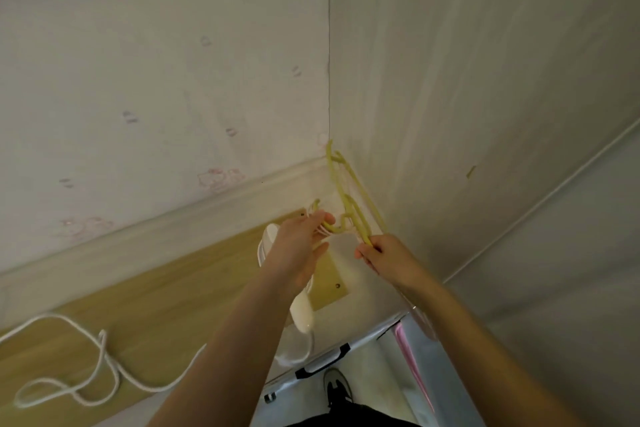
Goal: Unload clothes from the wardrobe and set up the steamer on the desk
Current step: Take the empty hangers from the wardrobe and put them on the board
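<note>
Yellow plastic hangers lean in the corner where the wall meets a pale panel. My right hand pinches the lower end of one yellow hanger. My left hand reaches to the hooks of the bunch, its fingers curled around thin white and yellow hooks. Under my left hand lies a white handheld steamer on the wooden desk, its head partly hidden by my hand. Its white cord loops across the desk to the left.
A patterned wall rises behind the desk, with a pale skirting strip along its base. A silver frame with a black handle and pink fabric stands below right. My shoe shows on the floor.
</note>
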